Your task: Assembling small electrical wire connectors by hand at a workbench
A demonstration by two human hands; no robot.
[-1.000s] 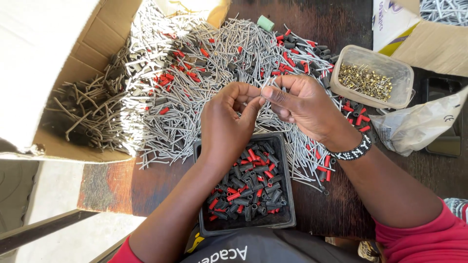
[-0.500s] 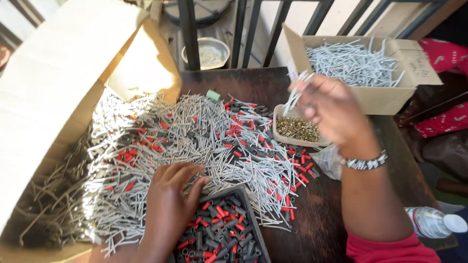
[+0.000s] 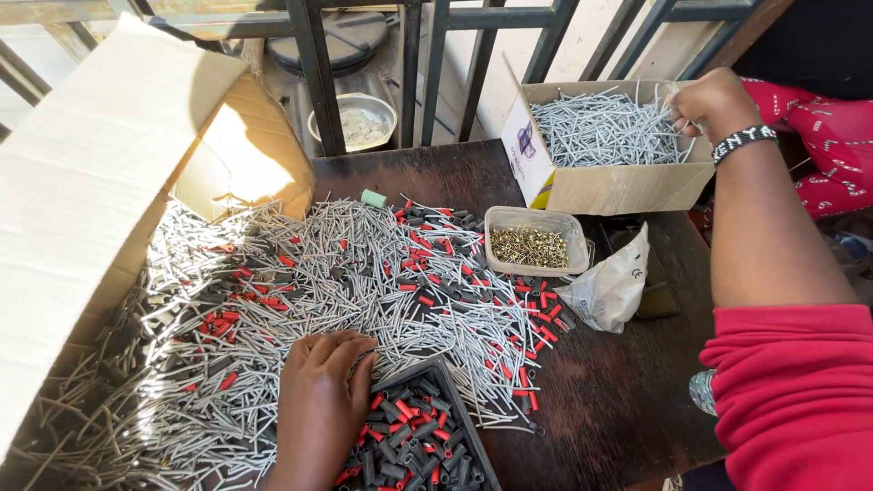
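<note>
My left hand (image 3: 318, 405) lies palm down on a wide heap of grey tubes (image 3: 300, 291) mixed with red and black sleeves, its fingers at the left rim of a black tray (image 3: 452, 382) that holds red and black sleeves. My right hand (image 3: 714, 102), with a beaded bracelet at the wrist, reaches far up right into a small cardboard box (image 3: 605, 186) of grey tubes. Its fingers are curled down and pinched among the tubes there.
A clear tub of small brass pieces (image 3: 534, 244) stands mid-table beside a crumpled white bag (image 3: 611, 289). A large open cardboard box (image 3: 100, 191) lies at the left. Metal railing bars (image 3: 314, 64) and a metal bowl (image 3: 362, 120) are behind the dark wooden table (image 3: 600, 400).
My right hand has carried its grey pieces from over the brass tub up into the small box. My left hand has stayed at the tray's edge. The view has tilted up.
</note>
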